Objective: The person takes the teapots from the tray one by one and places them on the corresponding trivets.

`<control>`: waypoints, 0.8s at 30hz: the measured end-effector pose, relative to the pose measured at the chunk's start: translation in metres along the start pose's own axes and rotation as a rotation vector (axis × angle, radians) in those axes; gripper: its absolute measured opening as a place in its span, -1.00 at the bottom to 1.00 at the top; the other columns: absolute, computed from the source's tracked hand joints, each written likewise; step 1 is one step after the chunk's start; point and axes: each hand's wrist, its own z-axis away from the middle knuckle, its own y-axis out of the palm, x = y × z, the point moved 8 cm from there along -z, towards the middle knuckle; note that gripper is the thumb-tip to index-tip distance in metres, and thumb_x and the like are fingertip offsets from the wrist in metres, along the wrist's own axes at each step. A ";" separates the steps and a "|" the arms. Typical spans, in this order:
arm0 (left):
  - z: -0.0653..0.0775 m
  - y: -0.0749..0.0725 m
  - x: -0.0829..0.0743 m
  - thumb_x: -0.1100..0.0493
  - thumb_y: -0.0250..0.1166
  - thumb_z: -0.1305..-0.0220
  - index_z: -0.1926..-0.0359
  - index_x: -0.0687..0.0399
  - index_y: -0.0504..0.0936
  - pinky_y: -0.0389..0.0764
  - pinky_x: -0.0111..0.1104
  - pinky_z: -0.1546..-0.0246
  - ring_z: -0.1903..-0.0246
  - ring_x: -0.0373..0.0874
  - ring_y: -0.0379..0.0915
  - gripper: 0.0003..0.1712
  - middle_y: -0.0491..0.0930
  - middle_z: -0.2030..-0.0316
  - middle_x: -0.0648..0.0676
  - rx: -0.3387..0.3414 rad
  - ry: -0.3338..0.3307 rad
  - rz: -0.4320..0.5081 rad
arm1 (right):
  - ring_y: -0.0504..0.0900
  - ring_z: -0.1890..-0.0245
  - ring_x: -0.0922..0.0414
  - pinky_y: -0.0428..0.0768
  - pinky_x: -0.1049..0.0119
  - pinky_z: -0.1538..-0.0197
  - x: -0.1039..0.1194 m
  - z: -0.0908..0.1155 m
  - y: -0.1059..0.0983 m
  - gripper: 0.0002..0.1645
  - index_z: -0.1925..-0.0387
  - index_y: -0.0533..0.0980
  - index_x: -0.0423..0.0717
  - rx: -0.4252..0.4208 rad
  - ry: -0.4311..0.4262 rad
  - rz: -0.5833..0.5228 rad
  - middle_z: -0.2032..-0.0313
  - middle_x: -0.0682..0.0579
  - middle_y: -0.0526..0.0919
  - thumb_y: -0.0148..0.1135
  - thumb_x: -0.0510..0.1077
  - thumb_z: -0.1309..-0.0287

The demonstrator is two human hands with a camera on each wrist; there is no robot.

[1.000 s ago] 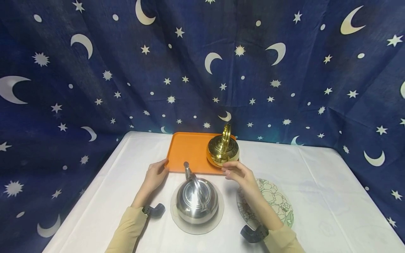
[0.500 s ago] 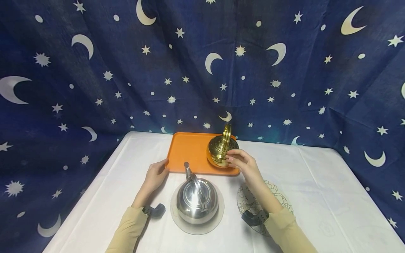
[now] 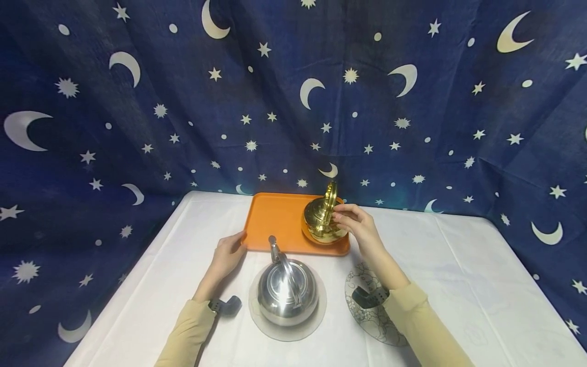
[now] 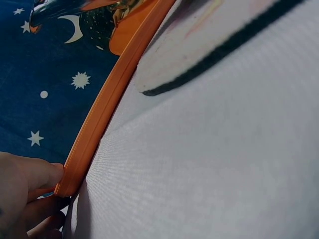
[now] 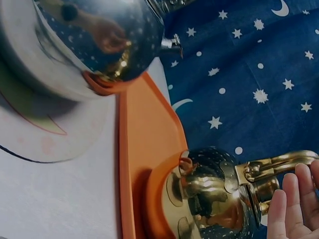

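On the right side of the orange tray (image 3: 272, 218) stands a shiny gold kettle (image 3: 315, 214) with an arched handle. My right hand (image 3: 364, 232) is at that handle. In the right wrist view its fingers (image 5: 294, 199) are straight beside the kettle handle (image 5: 279, 162); whether they touch it is unclear. My left hand (image 3: 227, 255) holds the tray's near left corner, and the left wrist view has the thumb over the rim (image 4: 97, 119) with the other fingers below. A silver kettle (image 3: 282, 300) stands between my forearms, its spout towards the tray.
Under the silver kettle lies a round pale placemat (image 3: 293, 337). Another round placemat (image 3: 373, 323), with a flower outline, lies partly beneath my right forearm. A white cloth (image 3: 458, 285) covers the table, and a dark blue curtain (image 3: 275, 92) with moons and stars hangs behind it.
My right hand has moved from the gold kettle's near side up and away to its handle. The kettle has turned slightly. My left hand stays at the tray's corner.
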 end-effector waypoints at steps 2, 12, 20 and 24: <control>0.000 0.000 -0.001 0.16 0.14 -0.35 -0.29 0.22 0.40 0.17 0.16 -0.37 -0.31 0.23 0.24 -0.48 0.46 -0.24 0.28 -0.005 0.014 -0.005 | 0.64 0.18 0.32 0.62 0.38 -0.03 0.000 -0.003 -0.001 -0.64 -0.05 0.43 -0.33 -0.004 0.006 0.007 0.28 0.25 0.65 0.15 -0.23 -0.27; 0.001 0.000 -0.002 0.15 0.14 -0.36 -0.30 0.20 0.40 0.17 0.16 -0.37 -0.32 0.24 0.23 -0.48 0.46 -0.24 0.27 -0.005 0.008 -0.003 | 0.60 0.26 0.38 0.60 0.48 0.07 0.003 -0.015 -0.004 -0.61 -0.07 0.37 -0.36 -0.056 -0.001 0.019 0.29 0.27 0.57 0.14 -0.28 -0.25; -0.002 0.001 0.000 0.14 0.14 -0.36 -0.30 0.19 0.39 0.15 0.11 -0.41 -0.34 0.22 0.22 -0.48 0.45 -0.26 0.26 0.011 0.002 0.007 | 0.56 0.27 0.38 0.60 0.49 0.10 0.002 -0.022 -0.001 -0.60 -0.06 0.37 -0.35 -0.062 -0.013 0.004 0.33 0.28 0.55 0.17 -0.31 -0.19; -0.002 0.001 0.000 0.15 0.15 -0.36 -0.30 0.20 0.39 0.15 0.13 -0.40 -0.33 0.22 0.23 -0.48 0.45 -0.25 0.26 0.007 0.004 0.005 | 0.53 0.29 0.37 0.61 0.51 0.16 0.002 -0.023 0.003 -0.56 -0.08 0.35 -0.40 -0.053 -0.038 -0.013 0.35 0.25 0.53 0.17 -0.35 -0.16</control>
